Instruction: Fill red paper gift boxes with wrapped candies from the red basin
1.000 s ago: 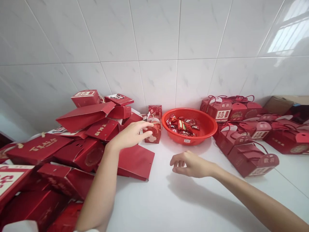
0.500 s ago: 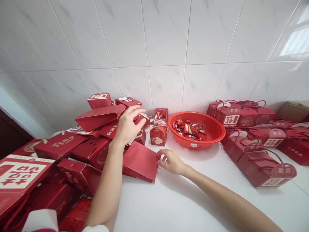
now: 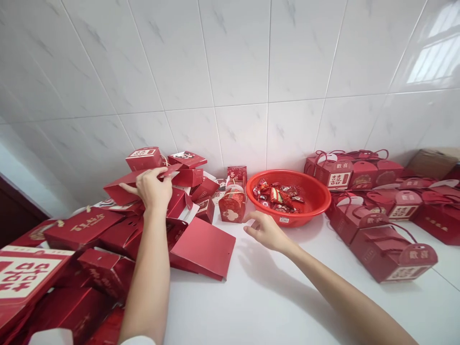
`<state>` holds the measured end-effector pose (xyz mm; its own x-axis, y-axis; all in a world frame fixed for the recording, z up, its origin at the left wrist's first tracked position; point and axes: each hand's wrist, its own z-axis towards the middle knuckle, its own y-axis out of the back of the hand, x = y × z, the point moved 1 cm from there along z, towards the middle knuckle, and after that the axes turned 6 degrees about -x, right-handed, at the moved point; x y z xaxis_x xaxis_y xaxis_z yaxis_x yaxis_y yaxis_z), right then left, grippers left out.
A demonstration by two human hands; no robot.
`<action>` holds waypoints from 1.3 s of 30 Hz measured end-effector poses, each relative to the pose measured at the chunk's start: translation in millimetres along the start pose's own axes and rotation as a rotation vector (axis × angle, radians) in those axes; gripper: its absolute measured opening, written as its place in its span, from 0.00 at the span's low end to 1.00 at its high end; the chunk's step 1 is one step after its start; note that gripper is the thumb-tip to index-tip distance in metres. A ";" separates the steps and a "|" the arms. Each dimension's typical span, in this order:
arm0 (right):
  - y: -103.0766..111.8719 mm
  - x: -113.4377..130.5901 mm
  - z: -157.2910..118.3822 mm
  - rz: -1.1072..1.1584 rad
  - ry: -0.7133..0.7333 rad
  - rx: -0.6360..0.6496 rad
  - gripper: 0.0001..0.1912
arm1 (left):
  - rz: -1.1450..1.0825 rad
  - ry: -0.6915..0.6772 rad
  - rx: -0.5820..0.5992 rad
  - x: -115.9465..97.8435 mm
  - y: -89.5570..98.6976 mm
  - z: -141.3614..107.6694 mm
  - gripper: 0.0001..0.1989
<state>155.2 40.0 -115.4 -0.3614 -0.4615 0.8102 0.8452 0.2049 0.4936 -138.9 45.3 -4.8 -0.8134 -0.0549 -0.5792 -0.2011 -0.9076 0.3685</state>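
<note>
My left hand (image 3: 154,188) is on a long red box (image 3: 122,188) on top of the heap at the left, its fingers closed on the box's right part. Above the white table my right hand (image 3: 266,231) hangs with nothing in it, thumb and fingers apart. A flat-sided red box (image 3: 205,244) lies tilted at the heap's right edge, between my two forearms. Just behind my right hand stands a small red box with a pale figure (image 3: 233,205). The red plastic basket (image 3: 311,211) beside it holds wrapped candies (image 3: 278,195).
Many red boxes (image 3: 88,221) are heaped at the left. Rows of closed red boxes with cord handles (image 3: 391,251) stand at the right, with a brown carton (image 3: 431,163) behind. A tiled wall (image 3: 240,57) rises at the back of the table (image 3: 215,311).
My left hand has moved left and closed on the long red box. My right hand has left the flat-sided box and shifted right. The view has shifted slightly.
</note>
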 end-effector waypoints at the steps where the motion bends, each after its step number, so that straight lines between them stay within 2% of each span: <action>1: 4.0 -0.5 0.6 0.016 0.007 -0.011 0.07 | 0.002 -0.001 -0.030 -3.9 2.8 -0.3 0.14; 3: 12.0 -1.1 2.4 0.041 0.019 -0.034 0.07 | -0.038 -0.034 -0.119 -12.8 10.3 -0.1 0.18; 5: 20.1 0.0 4.5 0.061 0.032 -0.073 0.07 | -0.176 -0.069 -0.226 -23.3 17.8 0.0 0.20; 8: 34.5 7.0 7.3 0.132 0.057 -0.149 0.08 | -0.542 -0.083 -0.304 -44.3 23.1 -7.0 0.20; 9: 40.7 10.5 7.8 0.177 0.066 -0.181 0.10 | -0.660 -0.090 -0.265 -52.7 22.4 -12.6 0.20; 10: 47.8 14.2 7.9 0.228 0.076 -0.219 0.11 | -0.782 -0.080 -0.288 -60.9 21.4 -20.2 0.19; 12: 65.0 21.4 6.8 0.319 0.095 -0.309 0.14 | -0.933 -0.067 -0.155 -77.5 16.0 -40.7 0.18; 16: 105.4 29.7 0.3 0.385 0.104 -0.493 0.19 | -0.932 -0.007 0.359 -102.6 -3.3 -93.8 0.15; 18: 123.7 29.6 -3.6 0.400 0.097 -0.567 0.19 | -0.900 0.004 0.542 -109.6 -16.0 -118.6 0.17; 20: 138.2 27.1 -6.2 0.413 0.094 -0.627 0.18 | -0.891 0.002 0.636 -113.1 -30.0 -137.4 0.18; 23: 152.6 19.8 -6.7 0.423 0.095 -0.699 0.16 | -0.883 0.053 0.738 -113.0 -49.7 -153.0 0.20; 28: 159.0 2.7 0.3 0.425 0.035 -0.729 0.15 | -0.872 0.226 0.916 -110.2 -65.7 -163.2 0.20; 31: 155.3 -5.4 5.7 0.414 -0.016 -0.700 0.15 | -0.876 0.269 0.939 -112.9 -67.6 -173.8 0.20; 33: 152.6 -9.2 8.5 0.408 -0.040 -0.685 0.15 | -0.879 0.227 0.917 -115.9 -67.7 -179.9 0.19; 36: 151.6 -14.6 10.7 0.403 -0.066 -0.689 0.13 | -0.776 0.012 0.801 -117.1 -67.8 -175.7 0.18; 39: 153.5 -21.8 11.1 0.400 -0.095 -0.702 0.12 | -0.632 -0.222 0.616 -109.7 -70.0 -154.0 0.19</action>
<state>288.5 91.2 -53.7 0.0154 -0.3863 0.9223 0.9560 -0.2647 -0.1268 48.5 50.7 -79.0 -0.5260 0.5164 -0.6758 -0.8496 -0.3548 0.3901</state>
